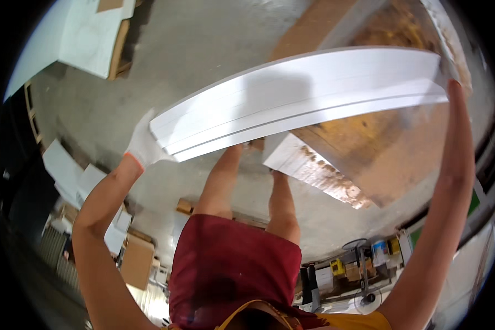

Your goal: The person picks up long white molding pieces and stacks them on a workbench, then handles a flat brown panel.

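Note:
A long white panel point(291, 91) with a dark groove along its near edge stretches across the view in front of me, raised above the floor. My left hand point(146, 140), in a white glove with an orange cuff, is closed around the panel's left end. At the opposite end is my right hand point(450, 72), gripping the right end; it is dim and partly hidden, so its fingers hardly show. The panel's right end is higher in the view than its left, and a shadow falls over its middle.
Under the panel at right lies brown cardboard point(412, 159) beside a white, brown-stained strip point(319, 170) near my feet. White panels on a wooden pallet point(118, 49) stand far left. Boxes point(137, 261) and boards are at lower left; a stand fan point(364, 269) and shelf items sit lower right.

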Action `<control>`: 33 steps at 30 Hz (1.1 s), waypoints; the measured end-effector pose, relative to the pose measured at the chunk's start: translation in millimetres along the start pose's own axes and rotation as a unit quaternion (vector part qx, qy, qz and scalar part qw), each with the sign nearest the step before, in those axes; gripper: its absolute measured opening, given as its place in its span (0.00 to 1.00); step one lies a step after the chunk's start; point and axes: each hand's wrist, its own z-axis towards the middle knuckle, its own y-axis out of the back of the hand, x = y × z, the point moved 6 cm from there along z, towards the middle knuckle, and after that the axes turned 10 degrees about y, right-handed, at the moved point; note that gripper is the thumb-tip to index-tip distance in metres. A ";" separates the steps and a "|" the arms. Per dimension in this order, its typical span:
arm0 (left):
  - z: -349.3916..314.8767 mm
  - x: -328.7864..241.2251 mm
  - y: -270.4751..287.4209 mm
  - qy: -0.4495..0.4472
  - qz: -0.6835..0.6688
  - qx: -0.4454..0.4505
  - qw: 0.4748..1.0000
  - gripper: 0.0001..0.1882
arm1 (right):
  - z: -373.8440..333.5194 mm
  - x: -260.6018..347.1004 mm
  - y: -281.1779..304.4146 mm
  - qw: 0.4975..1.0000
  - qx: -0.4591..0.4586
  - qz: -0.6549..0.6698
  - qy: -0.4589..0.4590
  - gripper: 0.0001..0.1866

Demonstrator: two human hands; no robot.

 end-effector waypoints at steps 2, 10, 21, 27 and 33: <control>4.8 -2.9 -4.0 -0.011 -0.004 0.026 1.000 0.36 | -28.2 24.9 16.6 0.991 -0.105 -0.080 -0.008 0.28; 7.8 1.9 -18.0 -0.022 0.012 0.023 0.999 0.39 | -83.4 64.1 -4.5 0.976 -0.184 -0.101 -0.051 0.25; 20.8 49.2 -21.7 -0.102 -0.058 0.017 0.993 0.30 | -56.7 34.4 0.2 0.990 -0.100 0.000 -0.098 0.23; -1.0 82.3 14.5 -0.108 -0.113 -0.001 0.988 0.29 | -118.9 52.9 -17.3 0.978 -0.204 -0.022 -0.037 0.17; -65.3 120.4 62.3 -0.209 0.210 -0.104 0.949 0.26 | -223.0 46.0 0.4 0.958 -0.245 0.053 -0.141 0.19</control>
